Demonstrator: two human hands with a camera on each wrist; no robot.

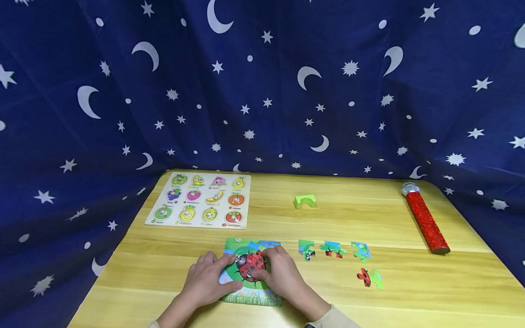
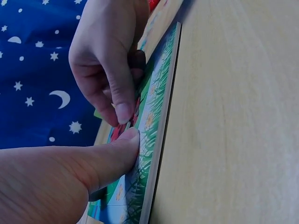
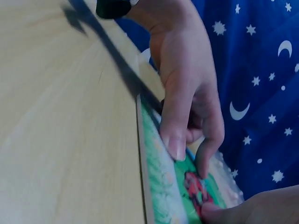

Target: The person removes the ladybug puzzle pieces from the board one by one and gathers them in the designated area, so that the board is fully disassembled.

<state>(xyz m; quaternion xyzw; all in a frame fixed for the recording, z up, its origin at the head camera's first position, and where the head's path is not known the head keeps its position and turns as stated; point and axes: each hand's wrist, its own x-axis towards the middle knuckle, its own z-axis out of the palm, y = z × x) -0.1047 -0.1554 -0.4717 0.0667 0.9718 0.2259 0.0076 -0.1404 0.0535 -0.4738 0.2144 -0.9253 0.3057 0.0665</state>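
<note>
A flat picture puzzle [image 1: 251, 298] with a red ladybug on green lies at the front of the table. My left hand [image 1: 204, 280] rests over its left side, the index fingertip near the ladybug's head and the straight thumb [image 2: 114, 158] lying on the picture. From the right, my right hand [image 1: 284, 276] pinches a red ladybug puzzle piece [image 1: 254, 262] between curled index finger and thumb, low over the middle of the picture. In the right wrist view the right thumb [image 3: 215, 212] touches the ladybug's edge. Fingers hide part of the ladybug.
Several loose puzzle pieces [image 1: 333, 249] lie right of the picture. A white fruit peg board [image 1: 149, 222] is at the back left, a green arch block [image 1: 305, 200] behind the puzzle. A red glittery toy microphone [image 1: 426, 220] lies far right. A starry blue curtain [image 1: 265, 87] hangs behind.
</note>
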